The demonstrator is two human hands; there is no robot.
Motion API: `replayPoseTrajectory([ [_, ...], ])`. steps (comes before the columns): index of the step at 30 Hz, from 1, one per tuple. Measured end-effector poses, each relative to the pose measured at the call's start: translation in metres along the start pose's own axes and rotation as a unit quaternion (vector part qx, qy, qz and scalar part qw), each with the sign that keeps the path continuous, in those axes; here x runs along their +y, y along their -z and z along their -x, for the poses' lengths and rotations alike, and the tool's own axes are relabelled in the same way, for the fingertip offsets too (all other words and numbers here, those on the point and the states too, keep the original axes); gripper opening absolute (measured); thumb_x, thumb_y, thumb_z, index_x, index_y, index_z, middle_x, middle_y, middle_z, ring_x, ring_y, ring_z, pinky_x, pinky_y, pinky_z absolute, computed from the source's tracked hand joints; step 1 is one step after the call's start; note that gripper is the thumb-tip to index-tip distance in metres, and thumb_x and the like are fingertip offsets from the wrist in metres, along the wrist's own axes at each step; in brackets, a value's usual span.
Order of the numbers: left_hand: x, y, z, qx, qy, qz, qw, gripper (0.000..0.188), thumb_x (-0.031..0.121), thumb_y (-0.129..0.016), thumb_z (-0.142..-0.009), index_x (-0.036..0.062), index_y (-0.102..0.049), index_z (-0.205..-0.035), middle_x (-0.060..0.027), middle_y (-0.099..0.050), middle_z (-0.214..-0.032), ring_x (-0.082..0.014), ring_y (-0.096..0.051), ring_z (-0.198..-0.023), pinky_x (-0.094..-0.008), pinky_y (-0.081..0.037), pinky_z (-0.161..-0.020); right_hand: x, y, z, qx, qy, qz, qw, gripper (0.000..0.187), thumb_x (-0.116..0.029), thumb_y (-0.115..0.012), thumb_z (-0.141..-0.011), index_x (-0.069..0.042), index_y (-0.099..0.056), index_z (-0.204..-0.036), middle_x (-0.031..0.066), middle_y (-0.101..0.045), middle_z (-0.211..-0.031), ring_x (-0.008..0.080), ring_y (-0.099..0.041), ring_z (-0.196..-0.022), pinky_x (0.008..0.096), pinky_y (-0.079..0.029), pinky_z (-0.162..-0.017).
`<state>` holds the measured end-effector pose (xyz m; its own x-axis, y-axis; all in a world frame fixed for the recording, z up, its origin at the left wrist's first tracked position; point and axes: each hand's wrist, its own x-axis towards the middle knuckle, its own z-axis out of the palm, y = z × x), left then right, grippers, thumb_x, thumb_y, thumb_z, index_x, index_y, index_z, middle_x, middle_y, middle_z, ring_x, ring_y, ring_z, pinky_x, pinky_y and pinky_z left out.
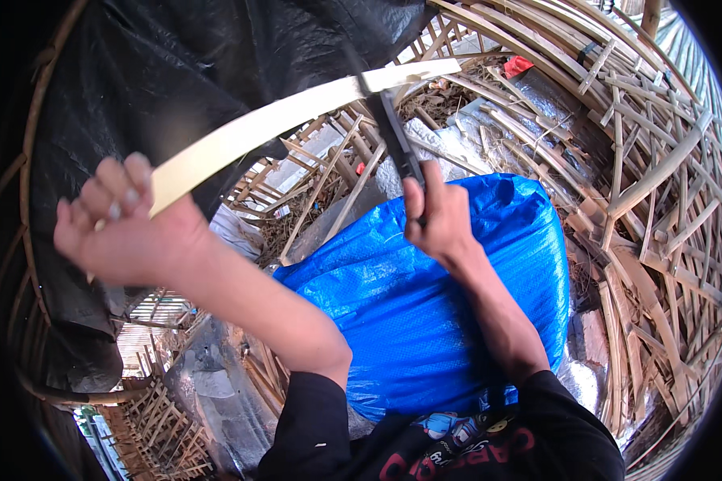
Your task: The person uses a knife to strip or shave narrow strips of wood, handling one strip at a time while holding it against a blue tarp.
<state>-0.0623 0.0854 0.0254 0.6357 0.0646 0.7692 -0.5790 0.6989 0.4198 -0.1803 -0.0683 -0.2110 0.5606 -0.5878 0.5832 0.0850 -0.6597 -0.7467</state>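
Trainee: What is the state of the grip on each side?

Instructor: The left grip (128, 224) is closed, its curled fingers pinching the near end of the pale bamboo strip (269, 120). The right grip (440, 210) is wrapped around the handle of the dark knife (395, 135).

Trainee: Where is the strip?

Instructor: It is held up in front of the person, slanting from the left grip upward to the right. Its far end is free. The knife crosses it near that end, well apart from the left grip. The blade is blurred; whether its edge bites or merely rests cannot be told.

Trainee: How is the strip best worked?

Instructor: As a judgement: set the blade at a shallow angle and direct each stroke toward the free end, away from the left grip. Apply light, even pressure; a steep edge could dig in and split the fibres. Because the far end looks unsupported, the strip may flex or twist, so clamp its near end firmly. Rotate the strip, not the knife, to present a fresh face.

Trainee: What lies around the work?

Instructor: Blue sheeting (405, 313) bulges below the right grip. A black sheet (217, 56) hangs beyond the strip. Bamboo latticework (658, 180) is piled to the right, and a red scrap (517, 66) lies past the strip's free end.
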Motion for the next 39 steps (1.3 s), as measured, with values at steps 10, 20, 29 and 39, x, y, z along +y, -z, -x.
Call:
replayPoseTrajectory([
  [10, 0.07, 0.05, -0.014, -0.052, -0.038, -0.046, 0.997, 0.037, 0.016, -0.042, -0.091, 0.0192, -0.025, -0.057, 0.0005, -0.021, -0.05, -0.0135, -0.025, -0.046, -0.0297, -0.027, -0.049, 0.051, -0.008, -0.011, -0.026, -0.14, 0.16, 0.977, 0.034, -0.033, -0.049, -0.101, 0.001, -0.046, -0.097, 0.0268, -0.06, -0.059, 0.0475, -0.061, -0.054, 0.058, -0.047, -0.054],
  [20, 0.046, 0.039, -0.021, -0.057, -0.007, 0.004, 0.998, 0.046, 0.018, -0.043, -0.093, 0.0208, -0.02, -0.054, 0.0012, -0.02, -0.049, -0.0124, -0.025, -0.046, -0.0276, -0.024, -0.048, 0.037, -0.008, -0.004, 0.044, -0.11, 0.07, 0.99, 0.031, -0.03, -0.053, -0.101, 0.0, -0.046, -0.096, 0.0254, -0.055, -0.054, 0.0481, -0.057, -0.051, 0.0567, -0.043, -0.048],
  [29, 0.131, 0.129, -0.042, -0.024, -0.052, -0.049, 0.997, 0.036, 0.021, -0.043, -0.09, 0.0155, -0.033, -0.056, -0.0039, -0.031, -0.053, -0.0193, -0.036, -0.05, -0.0367, -0.035, -0.056, 0.055, 0.001, -0.012, 0.006, -0.232, 0.189, 0.954, 0.037, -0.031, -0.044, -0.103, 0.004, -0.054, -0.104, 0.0262, -0.062, -0.063, 0.0459, -0.062, -0.058, 0.0545, -0.046, -0.053],
  [39, 0.095, 0.137, -0.046, 0.046, -0.127, 0.01, 0.991, 0.036, 0.024, -0.042, -0.09, 0.0168, -0.03, -0.056, -0.0029, -0.027, -0.05, -0.0179, -0.033, -0.048, -0.0345, -0.03, -0.046, 0.077, 0.004, -0.022, 0.122, -0.275, -0.028, 0.953, 0.05, -0.038, -0.042, -0.107, 0.006, -0.06, -0.089, 0.0156, -0.058, -0.069, 0.0227, -0.051, -0.061, 0.0398, -0.042, -0.06],
])
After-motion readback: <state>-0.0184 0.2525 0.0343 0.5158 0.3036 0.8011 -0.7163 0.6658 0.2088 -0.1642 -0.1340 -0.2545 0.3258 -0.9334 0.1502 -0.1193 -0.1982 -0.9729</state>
